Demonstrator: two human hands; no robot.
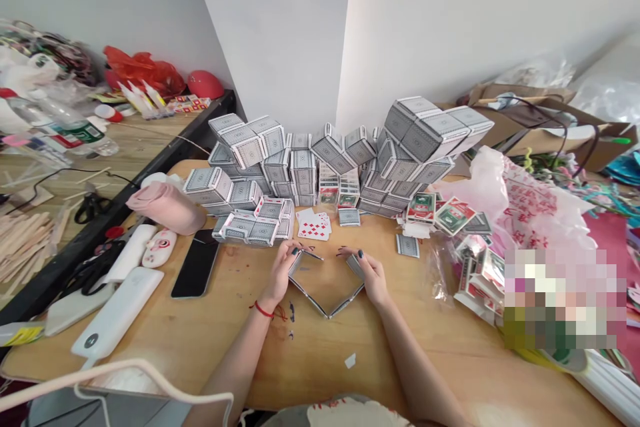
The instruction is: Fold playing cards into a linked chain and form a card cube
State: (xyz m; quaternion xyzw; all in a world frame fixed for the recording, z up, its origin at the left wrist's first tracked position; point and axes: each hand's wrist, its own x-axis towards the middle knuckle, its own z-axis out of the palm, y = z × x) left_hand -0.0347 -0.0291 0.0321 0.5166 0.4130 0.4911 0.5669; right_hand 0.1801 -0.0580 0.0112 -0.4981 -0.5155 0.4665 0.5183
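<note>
My left hand [283,273] and my right hand [367,275] each pinch one side of a chain of playing cards [327,300] joined edge to edge. The chain stands on edge on the wooden table [310,353] and forms a V that points toward me. Both hands have their fingers closed on the upper card ends. A red string circles my left wrist. Just beyond the hands lies a small fan of face-up red diamond cards [314,227].
A tall heap of folded card cubes [330,153] fills the back of the table. A black phone [196,268], white power banks [117,310] and a pink roll [167,207] lie left. Loose cards and a plastic bag [520,207] lie right.
</note>
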